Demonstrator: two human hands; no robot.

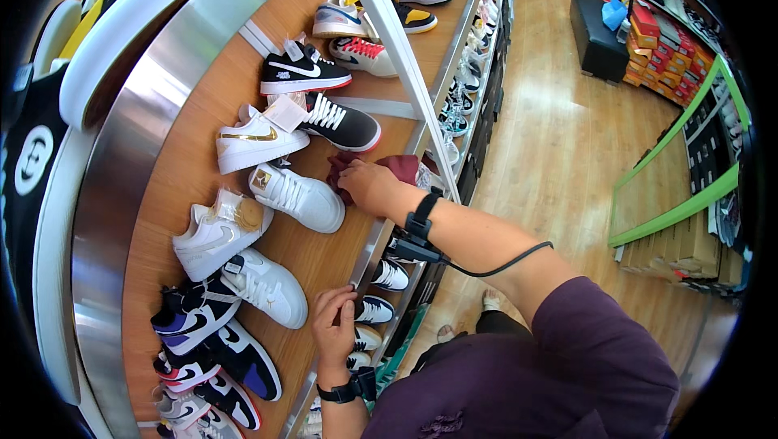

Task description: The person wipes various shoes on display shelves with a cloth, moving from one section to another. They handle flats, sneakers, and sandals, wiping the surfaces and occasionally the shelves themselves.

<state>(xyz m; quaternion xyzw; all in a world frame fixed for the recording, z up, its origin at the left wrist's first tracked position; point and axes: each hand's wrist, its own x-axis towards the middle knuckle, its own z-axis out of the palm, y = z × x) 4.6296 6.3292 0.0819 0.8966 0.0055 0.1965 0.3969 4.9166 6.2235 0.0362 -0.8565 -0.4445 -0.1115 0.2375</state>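
Pressed to the wooden shelf, my right hand grips a bunched maroon cloth; more of it shows past the wrist. Just left of it lies a white sneaker with a gold tongue patch. A black-and-grey sneaker with white laces points toward the cloth from above. My left hand rests at the shelf's metal front edge with fingers loosely bent and nothing visible in it. Beside the left hand stands another white sneaker. Both wrists wear black straps.
Sneakers in tagged pairs, such as a purple-and-black one, line the shelf. A white slanted post rises close to my right hand. Lower shelves hold more shoes. Behind are a black bench, stacked shoeboxes and a green-framed mirror.
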